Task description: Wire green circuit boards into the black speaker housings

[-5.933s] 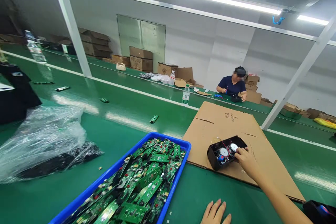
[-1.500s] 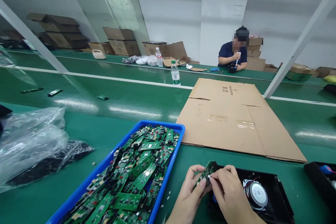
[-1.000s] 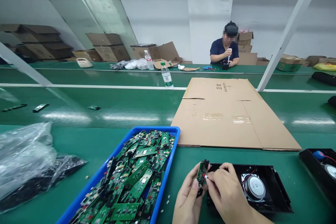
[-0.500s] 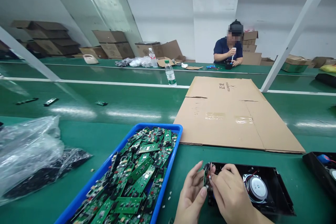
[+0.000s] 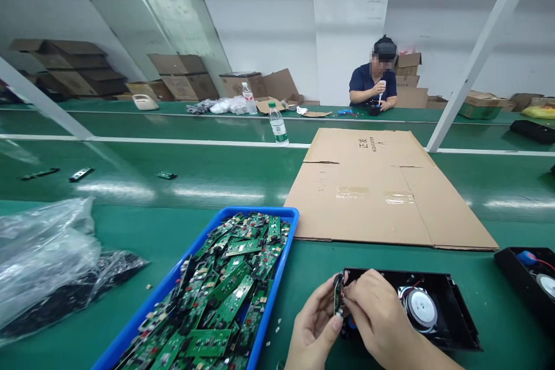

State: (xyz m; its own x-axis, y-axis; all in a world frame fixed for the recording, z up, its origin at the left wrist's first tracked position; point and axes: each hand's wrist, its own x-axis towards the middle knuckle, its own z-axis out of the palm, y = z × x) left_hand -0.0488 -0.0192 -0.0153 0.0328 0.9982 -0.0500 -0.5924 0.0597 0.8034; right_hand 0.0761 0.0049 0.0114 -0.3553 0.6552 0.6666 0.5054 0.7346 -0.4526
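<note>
Left hand (image 5: 315, 324) holds a circuit board (image 5: 337, 296), which could slip if the right hand (image 5: 378, 312) against it, its grip unclear, pushes hard.

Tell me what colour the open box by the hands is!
The open box is black; the head view shows it best.
</note>
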